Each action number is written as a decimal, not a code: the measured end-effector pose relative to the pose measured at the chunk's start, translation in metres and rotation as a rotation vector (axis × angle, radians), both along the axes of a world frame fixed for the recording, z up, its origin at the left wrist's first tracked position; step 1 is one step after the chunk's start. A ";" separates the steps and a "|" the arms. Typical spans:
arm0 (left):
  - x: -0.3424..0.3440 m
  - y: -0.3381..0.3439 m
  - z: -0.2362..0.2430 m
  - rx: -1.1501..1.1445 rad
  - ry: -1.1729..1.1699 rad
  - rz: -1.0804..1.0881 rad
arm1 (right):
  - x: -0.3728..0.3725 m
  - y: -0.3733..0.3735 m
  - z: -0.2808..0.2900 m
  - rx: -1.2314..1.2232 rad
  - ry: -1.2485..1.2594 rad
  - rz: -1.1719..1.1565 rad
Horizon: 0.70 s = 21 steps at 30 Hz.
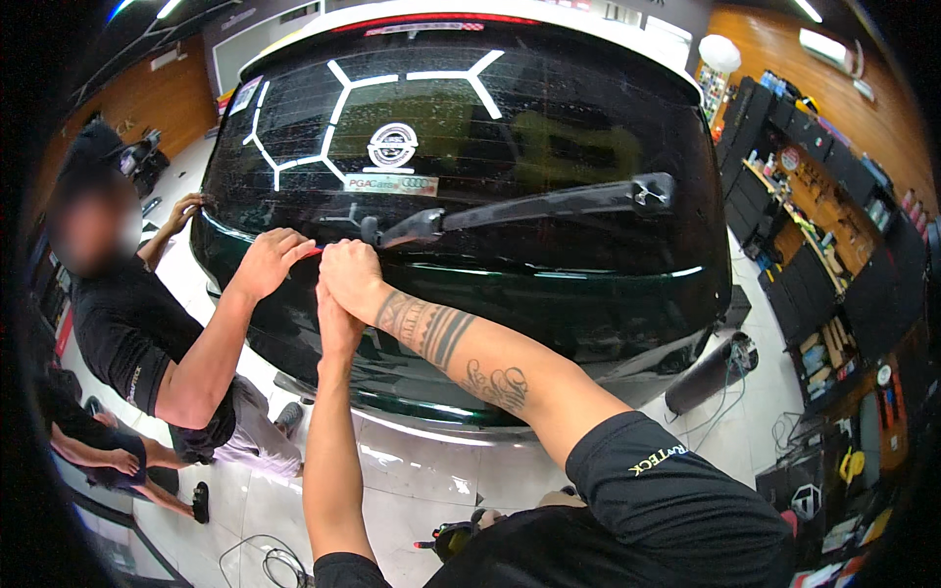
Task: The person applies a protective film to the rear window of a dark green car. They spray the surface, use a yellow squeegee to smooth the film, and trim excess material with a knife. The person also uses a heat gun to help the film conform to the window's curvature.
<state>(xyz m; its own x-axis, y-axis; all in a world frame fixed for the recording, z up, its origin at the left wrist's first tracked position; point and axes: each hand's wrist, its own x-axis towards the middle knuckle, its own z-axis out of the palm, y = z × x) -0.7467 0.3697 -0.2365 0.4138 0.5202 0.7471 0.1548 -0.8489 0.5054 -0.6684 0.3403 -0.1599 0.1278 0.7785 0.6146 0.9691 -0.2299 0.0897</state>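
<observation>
My right hand (pixel 351 272) is closed in a fist against the car's tailgate (pixel 529 304), just below the rear window (pixel 549 147). Beneath it, pressed close, is my left hand (pixel 337 328), its fingers closed and mostly hidden. A small red thing (pixel 316 252) shows between my right hand and a co-worker's fingertips; its kind is unclear, and I cannot tell who holds it. That co-worker's hand (pixel 272 263) rests on the same edge from the left. Close by on the glass are the wiper's base (pixel 412 228) and its long arm (pixel 549 204), apparently under clear film.
The co-worker (pixel 127 314) stands at my left, the other hand (pixel 184 210) at the car's corner. Another person's legs (pixel 162 470) show lower left. A cable (pixel 270 561) lies on the floor. A black cylinder (pixel 714 374) and shelves (pixel 814 216) stand at right.
</observation>
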 end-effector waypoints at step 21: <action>0.039 -0.075 0.058 0.142 0.373 -0.049 | 0.204 -0.288 0.035 -0.114 0.073 0.043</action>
